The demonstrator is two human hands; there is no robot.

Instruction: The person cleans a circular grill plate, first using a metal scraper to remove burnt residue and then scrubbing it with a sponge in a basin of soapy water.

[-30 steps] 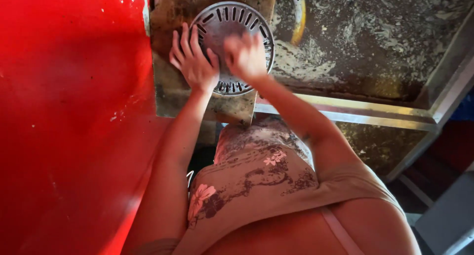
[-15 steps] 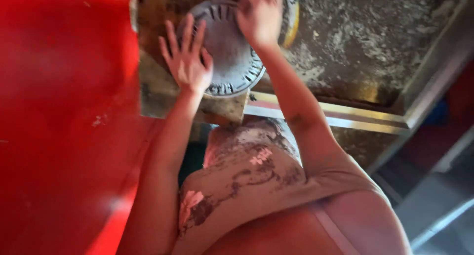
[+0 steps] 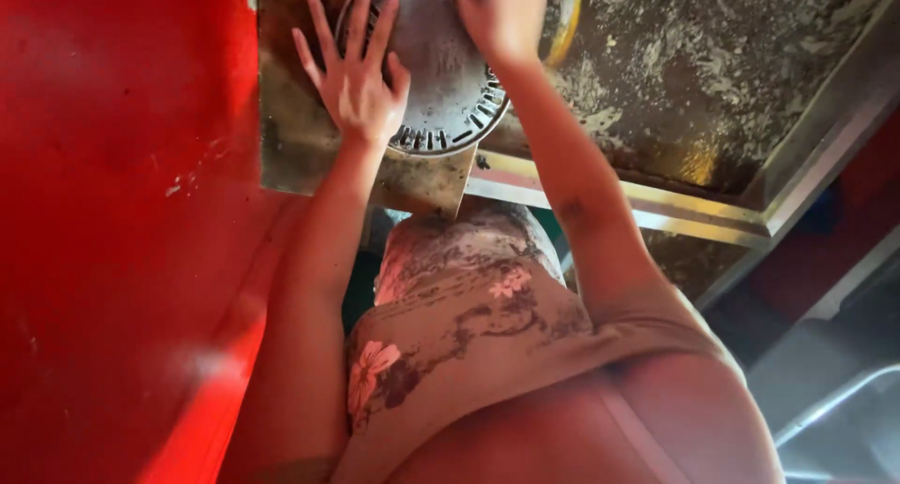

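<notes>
**Both hands on a slotted metal disc**

Seen from the head camera, I am watching the left hand lying flat with its fingers spread wide, its palm pressing on the left part of a round grey metal disc with slots around its rim. The right hand is sitting over the disc's upper right edge; it is blurred and partly cut off by the frame, so I cannot tell how its fingers are set. The disc is resting against a stained brownish metal housing near the top of the view. A glossy red panel is filling the left side. A grimy, speckled tray with a bright metal rim is lying to the right. A floral-patterned garment is filling the lower centre.
</notes>
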